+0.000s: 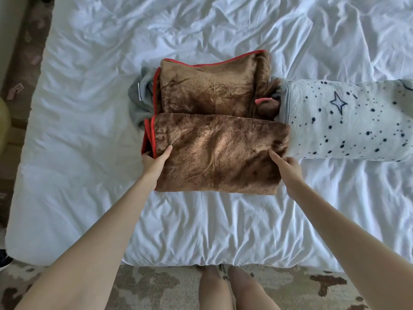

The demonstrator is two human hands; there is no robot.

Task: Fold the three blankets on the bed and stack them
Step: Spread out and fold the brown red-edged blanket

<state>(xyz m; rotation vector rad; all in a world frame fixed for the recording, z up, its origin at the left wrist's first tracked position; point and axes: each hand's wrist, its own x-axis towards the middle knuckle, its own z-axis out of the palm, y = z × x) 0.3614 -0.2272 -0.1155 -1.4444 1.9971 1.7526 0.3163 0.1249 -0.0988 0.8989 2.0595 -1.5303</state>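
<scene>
Near edge of bed (pixel 201 231): my left hand (pixel 154 163) and right hand (pixel 288 170), each pinching a side of the brown blanket (pixel 219 153), thumbs on top.
Brown blanket: mid-bed, near half doubled over; far half (pixel 207 88) flat, red trim showing.
Step in hand: I judge the last fold of the brown one.
Next move: carry the near roll over the far half, edges square.
Spotted blanket (pixel 348 121): folded, touching on the right.
Grey blanket (pixel 139 97): bunched beneath, far left; looks unfolded.

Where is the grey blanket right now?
In the head view, the grey blanket lies mostly hidden under the brown blanket's left edge, mid-bed, opposite the star-print blanket.
</scene>
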